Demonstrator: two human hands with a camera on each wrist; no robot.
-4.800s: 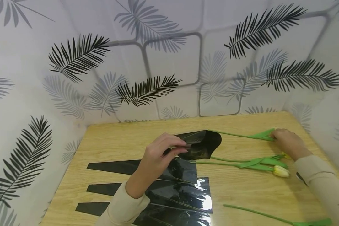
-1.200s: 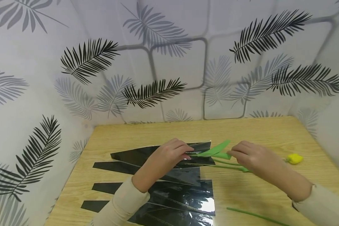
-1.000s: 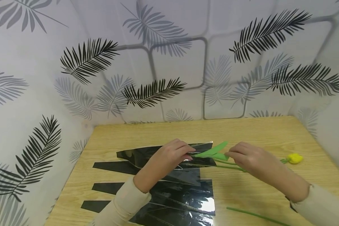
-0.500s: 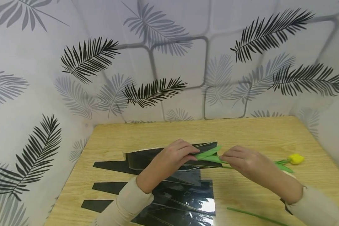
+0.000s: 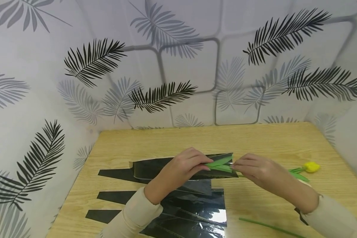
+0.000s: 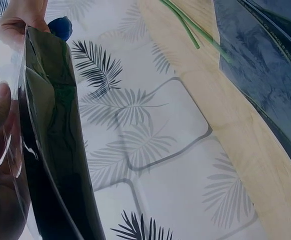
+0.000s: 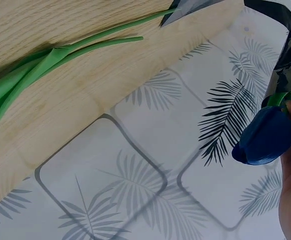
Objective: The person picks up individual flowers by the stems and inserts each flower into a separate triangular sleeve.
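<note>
My left hand (image 5: 182,170) holds a black flower sleeve (image 5: 154,169) in the head view, with green leaves (image 5: 221,165) showing at its mouth. My right hand (image 5: 256,168) pinches a tulip right at that mouth. In the right wrist view the tulip's head (image 7: 265,135) appears dark blue, and its green part enters the sleeve (image 7: 290,65). The left wrist view shows the glossy sleeve (image 6: 55,110) along my left hand, with the tulip head (image 6: 60,28) beyond its top edge by my right hand. In the head view my right hand hides the tulip's head.
More black sleeves (image 5: 193,206) lie overlapping on the wooden table (image 5: 137,142) below the held one. A yellow tulip (image 5: 311,167) lies to the right, behind my right arm. A green stem (image 5: 270,226) lies near the front. A leaf-patterned wall (image 5: 190,71) stands behind.
My right hand has come from the far right, where it was on a tulip, to the sleeve. Over the last second the sleeve has shifted right, and its mouth now surrounds more of the leaves.
</note>
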